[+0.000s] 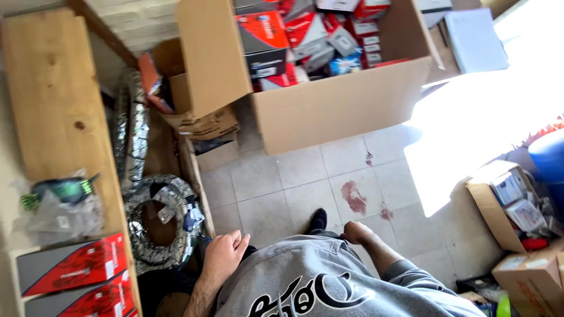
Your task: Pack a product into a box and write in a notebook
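Wrapped black tyres [155, 220] lean by wooden shelf [56, 100], stored upright | left hand [223, 258] nearest, fingers loosely spread, empty | right hand [355, 232] curled into a fist, empty.

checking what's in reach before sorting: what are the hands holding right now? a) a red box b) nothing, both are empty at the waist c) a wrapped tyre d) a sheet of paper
b: the left hand lies open against the grey sweatshirt and the right hand is a loose fist beside it, neither gripping anything; the red boxes sit untouched on the wooden shelf.
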